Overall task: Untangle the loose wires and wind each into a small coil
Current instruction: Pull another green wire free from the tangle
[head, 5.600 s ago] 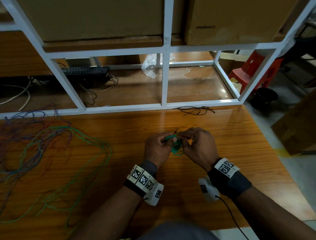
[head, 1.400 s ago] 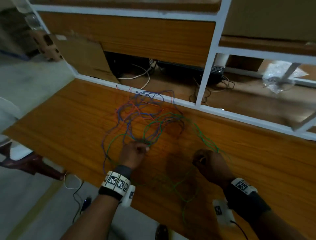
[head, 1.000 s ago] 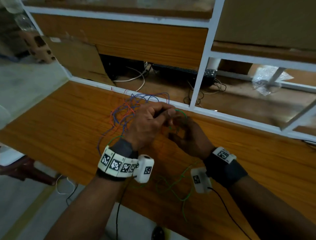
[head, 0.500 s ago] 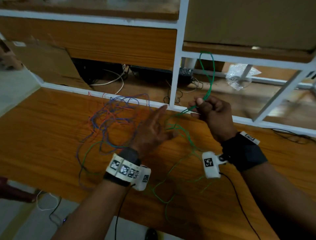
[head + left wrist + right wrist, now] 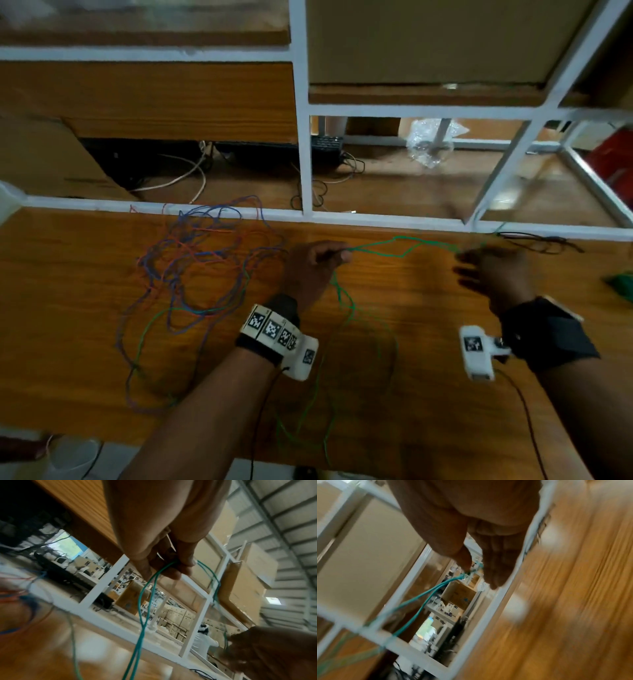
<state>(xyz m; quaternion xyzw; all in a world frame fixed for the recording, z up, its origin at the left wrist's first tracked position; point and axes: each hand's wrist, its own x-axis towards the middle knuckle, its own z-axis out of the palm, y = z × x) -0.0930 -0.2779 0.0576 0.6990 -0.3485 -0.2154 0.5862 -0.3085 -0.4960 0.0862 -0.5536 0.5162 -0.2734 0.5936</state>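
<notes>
A doubled green wire [image 5: 404, 246] stretches taut above the wooden table [image 5: 428, 359] between my two hands. My left hand [image 5: 337, 255] grips it in curled fingers at the table's middle; the left wrist view shows the wire [image 5: 142, 601] leaving those fingers [image 5: 181, 566] and trailing down. My right hand [image 5: 466, 260] pinches the other stretch further right; in the right wrist view the green wire [image 5: 428, 597] meets thumb and fingertips [image 5: 465, 563]. Slack green loops [image 5: 346, 359] lie near the front edge. A blue, red and orange tangle [image 5: 205, 260] lies left of my left hand.
A white metal shelf frame [image 5: 305, 144] runs along the table's back edge. A small black wire bundle [image 5: 537, 240] lies by it at the right. A green coil [image 5: 620, 284] sits at the far right edge. A keyboard and cables sit on the shelf behind.
My right hand has come down from the shelf post and moved right with the green wire. My left hand, open before, now grips the wire, which is pulled taut between them.
</notes>
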